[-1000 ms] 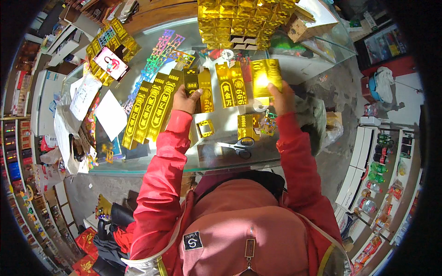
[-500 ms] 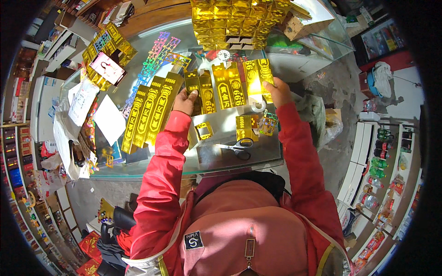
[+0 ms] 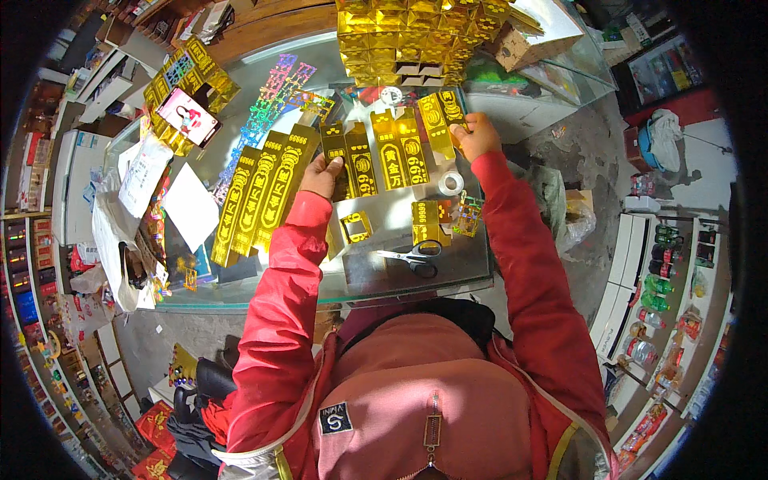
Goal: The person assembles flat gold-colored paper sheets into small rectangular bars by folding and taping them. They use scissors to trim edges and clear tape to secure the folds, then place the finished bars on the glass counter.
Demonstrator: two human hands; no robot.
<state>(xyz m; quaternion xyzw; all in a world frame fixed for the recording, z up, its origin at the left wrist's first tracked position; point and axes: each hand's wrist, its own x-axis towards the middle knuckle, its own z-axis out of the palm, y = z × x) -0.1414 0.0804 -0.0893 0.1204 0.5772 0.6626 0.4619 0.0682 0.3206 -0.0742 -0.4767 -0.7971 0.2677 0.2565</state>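
Note:
My left hand (image 3: pixel 322 176) is closed with its thumb on the edge of a folded gold card piece (image 3: pixel 362 164). My right hand (image 3: pixel 478 134) pinches the right edge of another gold card piece (image 3: pixel 434 116), which is tilted above the glass. Between them a third gold card piece (image 3: pixel 390 156) lies on the counter, touched by neither hand. Just below my right hand is a roll of clear tape (image 3: pixel 450 183). Closer to me lie scissors (image 3: pixel 412 258) with black handles, a small gold cut-out (image 3: pixel 354 227) and a short gold piece (image 3: pixel 426 220).
A stack of gold boxes (image 3: pixel 416 36) stands at the far side of the glass counter (image 3: pixel 336 298). Long gold strips (image 3: pixel 264 192) lie left of my left hand, beside shiny rainbow sheets (image 3: pixel 268 100), white paper (image 3: pixel 192 210) and a lit phone (image 3: pixel 188 118). Shelves of bottles (image 3: pixel 656 292) stand at right.
My right hand has moved slightly up and to the left, tilting its gold card piece and uncovering more of the tape roll. My left hand stays in place.

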